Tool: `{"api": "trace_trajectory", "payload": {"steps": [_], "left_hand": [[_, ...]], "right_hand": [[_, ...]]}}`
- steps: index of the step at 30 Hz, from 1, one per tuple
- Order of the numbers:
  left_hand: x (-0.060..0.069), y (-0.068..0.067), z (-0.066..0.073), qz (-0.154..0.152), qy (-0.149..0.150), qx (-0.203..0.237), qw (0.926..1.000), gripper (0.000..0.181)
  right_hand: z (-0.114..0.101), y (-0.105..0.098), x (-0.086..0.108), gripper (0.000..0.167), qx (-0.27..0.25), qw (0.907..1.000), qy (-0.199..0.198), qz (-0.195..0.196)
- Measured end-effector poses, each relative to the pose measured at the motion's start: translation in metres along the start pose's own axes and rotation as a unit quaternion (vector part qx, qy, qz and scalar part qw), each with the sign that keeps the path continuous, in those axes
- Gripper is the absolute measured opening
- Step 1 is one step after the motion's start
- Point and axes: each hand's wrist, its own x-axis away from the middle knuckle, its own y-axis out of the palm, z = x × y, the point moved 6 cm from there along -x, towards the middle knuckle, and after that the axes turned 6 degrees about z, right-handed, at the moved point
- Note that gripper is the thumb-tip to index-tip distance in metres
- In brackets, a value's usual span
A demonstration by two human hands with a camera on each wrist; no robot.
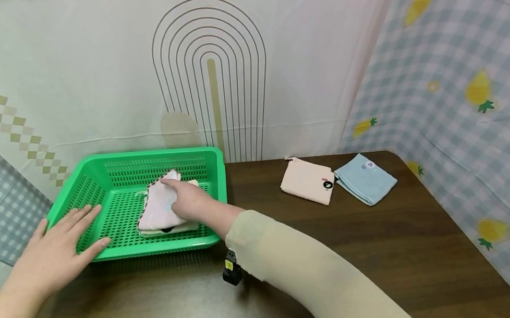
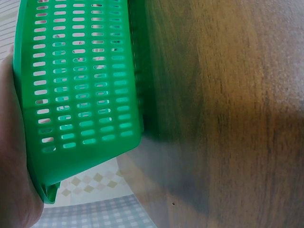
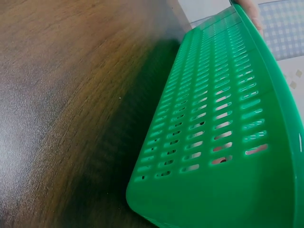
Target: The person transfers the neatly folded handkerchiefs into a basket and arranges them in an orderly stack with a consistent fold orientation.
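In the head view a green basket point(image 1: 166, 247) holds a small stack of folded cloths, a pinkish-white one point(image 1: 156, 207) with a dark-edged trim on top. My right hand point(image 1: 191, 200) reaches over the basket's front rim and touches that top cloth, index finger extended; its other fingers are partly hidden. My left hand point(image 1: 57, 249) rests with spread fingers on the front left corner of the basket. In the left wrist view the hand point(image 2: 14, 156) lies along the basket rim. The right wrist view shows the basket's perforated side point(image 3: 209, 109), with the cloths partly visible through its slots.
Right of the basket, a folded pale pink cloth point(image 1: 307, 180) and a folded light blue cloth point(image 1: 366, 180) lie side by side, touching or nearly so, on the dark wooden table point(image 1: 340, 243). A white patterned curtain point(image 1: 301, 69) hangs behind, checked fabric point(image 1: 458, 120) at the right.
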Motion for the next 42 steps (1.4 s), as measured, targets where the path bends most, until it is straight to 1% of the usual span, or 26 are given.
{"api": "trace_trajectory", "payload": {"steps": [11,15,25,27,31,34,39,42], "left_hand": [[0.000,0.001,0.000,0.004,-0.004,0.008,1.0000,0.083],[0.000,0.001,0.000,0.002,-0.002,0.003,1.0000,0.083],[0.000,0.001,0.000,0.001,0.001,-0.001,1.0000,0.083],[0.000,0.001,0.000,0.000,0.001,0.000,1.0000,0.083],[0.000,0.000,0.001,0.000,0.000,0.001,1.0000,0.083],[0.000,0.000,0.002,0.000,-0.001,0.001,1.0000,0.083],[0.000,0.000,0.001,0.002,-0.003,0.004,1.0000,0.083],[0.000,0.000,0.001,0.003,-0.006,0.004,1.0000,0.083]], "right_hand": [[0.005,0.006,-0.004,0.076,0.055,0.9977,0.030,-0.025],[0.006,0.007,-0.004,0.075,0.068,0.9966,0.033,-0.034],[0.007,0.006,-0.003,0.072,0.099,0.9939,0.034,-0.034],[0.007,0.006,-0.002,0.070,0.104,0.9935,0.034,-0.029],[0.006,0.001,0.004,0.064,0.117,0.9928,0.020,-0.008],[0.006,-0.002,0.009,0.065,0.122,0.9924,0.015,0.007],[0.007,-0.004,0.012,0.068,0.123,0.9918,0.027,0.020],[0.007,-0.005,0.013,0.069,0.139,0.9893,0.032,0.031]]}}
